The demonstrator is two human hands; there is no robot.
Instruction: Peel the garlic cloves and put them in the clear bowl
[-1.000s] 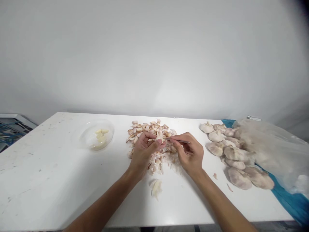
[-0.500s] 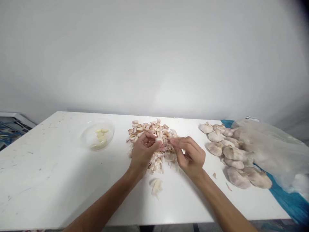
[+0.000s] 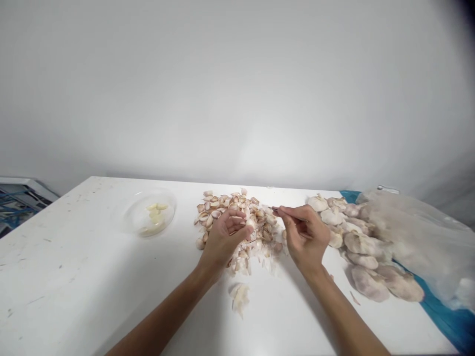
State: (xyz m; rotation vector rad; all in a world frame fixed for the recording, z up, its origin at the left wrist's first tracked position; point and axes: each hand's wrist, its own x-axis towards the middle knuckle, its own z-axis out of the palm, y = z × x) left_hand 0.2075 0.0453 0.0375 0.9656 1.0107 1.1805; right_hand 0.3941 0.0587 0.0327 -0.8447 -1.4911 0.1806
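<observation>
Left hand: our left hand is above the pile of garlic skins. Its fingers are half curled, and we cannot tell if they are gripping a small piece, because the hand hides it.

Right hand: our right hand is closed in a pinch. Its thumb and first finger grip the thin metal tweezers.

Tweezers: they are held above the table, at the right edge of the pile. The tip points left and a little up, toward the skins and our left hand. The long axis lies almost level across our view.

Risk: we judge the fine tip could slip or poke our left fingers, if the pinch loosens or the hands close too fast. Loose skins could also scatter.

Rest: on the white table stand a clear bowl with peeled garlic cloves, and at right whole garlic bulbs, a plastic bag and a blue sheet.
</observation>
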